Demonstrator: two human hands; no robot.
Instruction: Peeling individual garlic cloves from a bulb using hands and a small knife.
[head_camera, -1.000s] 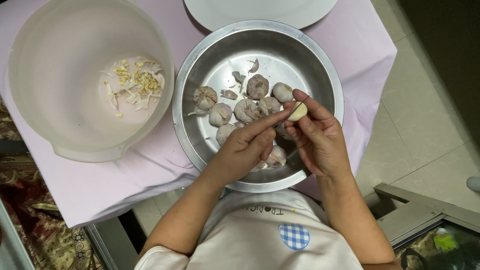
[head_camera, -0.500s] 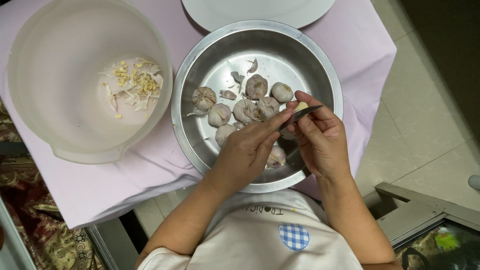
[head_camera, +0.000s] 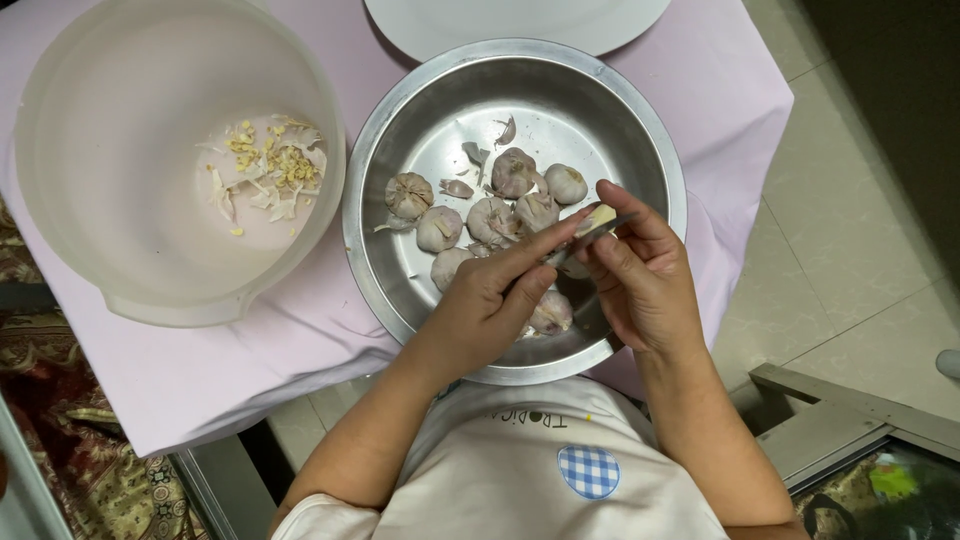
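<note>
Several garlic bulbs (head_camera: 437, 228) in steel bowl (head_camera: 400, 150), peelings (head_camera: 268, 170) in plastic bowl (head_camera: 90, 150)

Evenly lit from above, soft and slightly warm, sharp across most of the frame, mild glare on the steel bowl (head_camera: 640, 140) rim and inner wall, faint shadow under both hands, dim toward the right floor edge, no visible motion blur.

Colours over the pale pink worktop cloth (head_camera: 740, 110)

Silver steel bowl (head_camera: 400, 150); purple-tinged white garlic bulbs (head_camera: 440, 228); translucent white tub (head_camera: 60, 180); blue-and-white checked patch (head_camera: 588, 471).
</note>
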